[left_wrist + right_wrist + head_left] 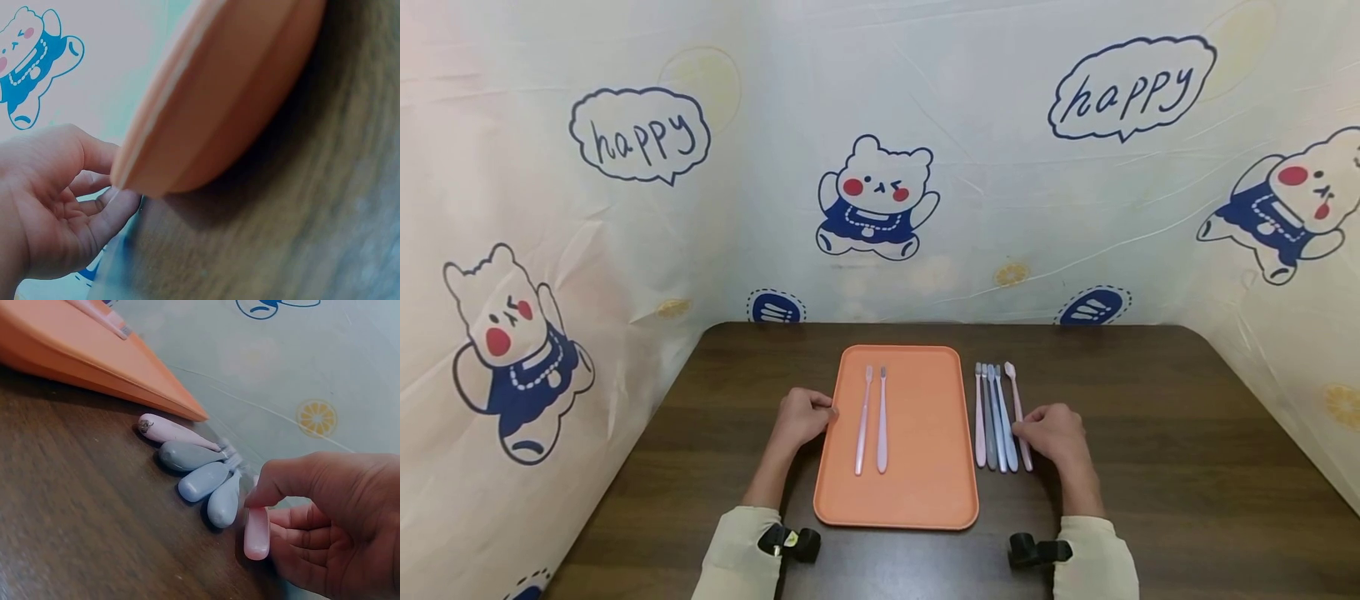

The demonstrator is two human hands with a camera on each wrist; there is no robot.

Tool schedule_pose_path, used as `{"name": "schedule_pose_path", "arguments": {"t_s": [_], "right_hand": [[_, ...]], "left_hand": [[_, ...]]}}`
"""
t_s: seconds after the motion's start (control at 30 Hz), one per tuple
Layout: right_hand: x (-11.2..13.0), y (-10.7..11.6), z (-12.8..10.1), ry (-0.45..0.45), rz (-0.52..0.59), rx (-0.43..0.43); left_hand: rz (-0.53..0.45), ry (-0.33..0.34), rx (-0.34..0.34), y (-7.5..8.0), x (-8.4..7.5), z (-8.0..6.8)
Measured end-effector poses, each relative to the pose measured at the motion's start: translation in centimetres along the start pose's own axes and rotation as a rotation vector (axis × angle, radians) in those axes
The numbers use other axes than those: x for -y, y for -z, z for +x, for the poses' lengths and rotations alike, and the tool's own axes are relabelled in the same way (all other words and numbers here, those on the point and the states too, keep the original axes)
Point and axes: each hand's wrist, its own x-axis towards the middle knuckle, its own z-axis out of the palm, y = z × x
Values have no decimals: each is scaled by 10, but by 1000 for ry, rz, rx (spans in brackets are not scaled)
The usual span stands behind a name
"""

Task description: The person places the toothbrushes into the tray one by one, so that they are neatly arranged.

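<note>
- An orange tray [925,492] lies lengthwise in the middle of a dark wooden counter [1150,500].
- Two pale pink toothbrushes [872,421] lie side by side on the left half of the tray, heads pointing away from the person, close together but not crossing.
- Just beside the tray's right edge, five more toothbrushes lie in a tight row on the counter: a pink one nearest the tray, then a grey one, then two pale blue ones [1002,421], all parallel and touching or nearly touching.
- The outermost pink toothbrush [1019,417] sits at the right end of that row, slightly angled away from the others.
- The right hand [1054,435] rests on the counter at the handle end of the row; in the right wrist view its thumb and forefinger pinch the handle of the outermost pink toothbrush [257,532], with the other fingers curled below it.
- The left hand [801,417] sits against the tray's left edge; the left wrist view shows its fingertips [119,203] curled under the rim and the thumb beside the edge, so it grips the tray [219,100].
- Both forearms wear cream sleeves [737,554], each with a small black camera mount at the wrist.
- A pale cloth backdrop [1000,208] printed with cartoon bears and "happy" bubbles surrounds the counter on three sides.
</note>
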Motion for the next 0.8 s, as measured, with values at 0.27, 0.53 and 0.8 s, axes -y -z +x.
{"name": "schedule_pose_path", "arguments": {"t_s": [0.27,0.53,0.8], "right_hand": [[6,5,-4,-11,24,20],[9,9,-8,-15,51,26],[14,8,-8,10,81,14]], "left_hand": [[-7,6,6,0,1,1],[-5,14,8,0,1,-1],[-6,19,8,0,0,0]]}}
